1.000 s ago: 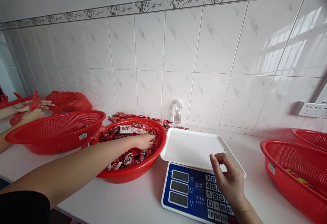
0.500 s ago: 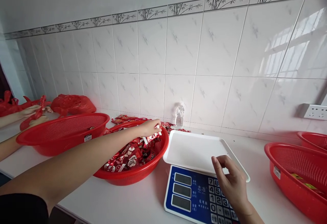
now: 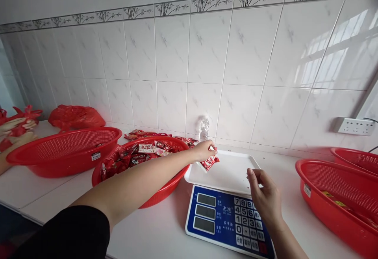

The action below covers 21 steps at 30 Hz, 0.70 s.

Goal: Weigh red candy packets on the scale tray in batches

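My left hand reaches across the middle red basket and pinches a small red-and-white snack packet. The packet hangs over the left part of the white scale tray. Many red wrapped packets, some with white or pink parts, fill the basket under my left forearm. My right hand hovers above the right side of the blue digital scale, its fingers curled in and the thumb up, with nothing seen in them. The scale's displays look blank.
A clear plastic bottle stands by the tiled wall, beside more red packets. Another red basket is at left, near a co-worker's hands and a red plastic bag. Red baskets also stand at right.
My left hand has moved right, out of the basket, carrying a packet over the scale tray. My right hand stays over the scale. The view has shifted slightly.
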Each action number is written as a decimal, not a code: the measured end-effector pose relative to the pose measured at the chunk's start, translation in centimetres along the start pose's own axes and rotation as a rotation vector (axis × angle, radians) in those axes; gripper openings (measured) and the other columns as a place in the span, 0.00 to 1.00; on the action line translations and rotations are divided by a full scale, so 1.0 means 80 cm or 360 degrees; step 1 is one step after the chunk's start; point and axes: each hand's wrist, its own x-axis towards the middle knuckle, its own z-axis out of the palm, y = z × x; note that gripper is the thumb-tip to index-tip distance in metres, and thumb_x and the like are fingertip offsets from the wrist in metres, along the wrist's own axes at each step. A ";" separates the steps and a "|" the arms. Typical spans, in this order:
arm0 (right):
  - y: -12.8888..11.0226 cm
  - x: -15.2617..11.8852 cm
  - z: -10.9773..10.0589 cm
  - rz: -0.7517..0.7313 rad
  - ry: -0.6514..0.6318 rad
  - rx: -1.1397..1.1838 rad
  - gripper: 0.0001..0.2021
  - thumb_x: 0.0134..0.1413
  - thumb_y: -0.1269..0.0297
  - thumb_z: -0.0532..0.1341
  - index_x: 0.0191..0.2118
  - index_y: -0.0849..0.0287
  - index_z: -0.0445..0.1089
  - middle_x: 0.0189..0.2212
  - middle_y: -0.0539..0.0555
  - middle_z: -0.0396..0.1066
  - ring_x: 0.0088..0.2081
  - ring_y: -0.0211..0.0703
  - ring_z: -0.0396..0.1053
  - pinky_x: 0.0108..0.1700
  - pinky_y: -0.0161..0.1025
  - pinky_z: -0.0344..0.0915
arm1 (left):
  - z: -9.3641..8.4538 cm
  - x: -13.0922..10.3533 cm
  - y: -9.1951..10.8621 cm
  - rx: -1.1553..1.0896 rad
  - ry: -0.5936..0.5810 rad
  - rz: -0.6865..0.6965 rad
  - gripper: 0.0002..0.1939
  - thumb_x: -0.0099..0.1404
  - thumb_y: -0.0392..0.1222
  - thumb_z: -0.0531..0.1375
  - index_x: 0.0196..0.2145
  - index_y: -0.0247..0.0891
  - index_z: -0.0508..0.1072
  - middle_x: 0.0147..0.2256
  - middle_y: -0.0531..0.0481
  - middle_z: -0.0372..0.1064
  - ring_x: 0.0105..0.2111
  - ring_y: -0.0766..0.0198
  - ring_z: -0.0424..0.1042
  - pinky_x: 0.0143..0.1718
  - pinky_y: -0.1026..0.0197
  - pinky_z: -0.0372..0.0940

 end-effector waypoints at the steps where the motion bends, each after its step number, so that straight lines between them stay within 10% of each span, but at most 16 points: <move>1: 0.002 0.001 0.000 0.0045 -0.0017 -0.0004 0.17 0.59 0.48 0.55 0.28 0.56 0.68 0.24 0.49 0.69 0.26 0.38 0.65 0.29 0.33 0.60 | 0.009 0.002 0.000 -0.0003 -0.0041 0.0000 0.10 0.60 0.42 0.59 0.40 0.39 0.70 0.34 0.52 0.68 0.32 0.65 0.67 0.29 0.67 0.60; 7: 0.005 0.005 0.002 0.0081 -0.0071 0.0009 0.19 0.59 0.46 0.54 0.28 0.56 0.67 0.24 0.49 0.69 0.27 0.39 0.64 0.30 0.34 0.59 | 0.022 0.005 -0.011 0.0016 -0.0113 0.0042 0.14 0.54 0.34 0.61 0.41 0.40 0.72 0.45 0.50 0.70 0.37 0.63 0.70 0.39 0.63 0.64; 21: -0.003 0.000 0.005 0.0039 -0.0133 0.0072 0.19 0.60 0.48 0.54 0.29 0.57 0.69 0.26 0.51 0.71 0.26 0.38 0.65 0.28 0.34 0.60 | -0.099 -0.069 -0.114 0.0202 -0.0236 -0.0465 0.06 0.51 0.39 0.58 0.29 0.38 0.69 0.27 0.50 0.71 0.27 0.61 0.71 0.27 0.63 0.65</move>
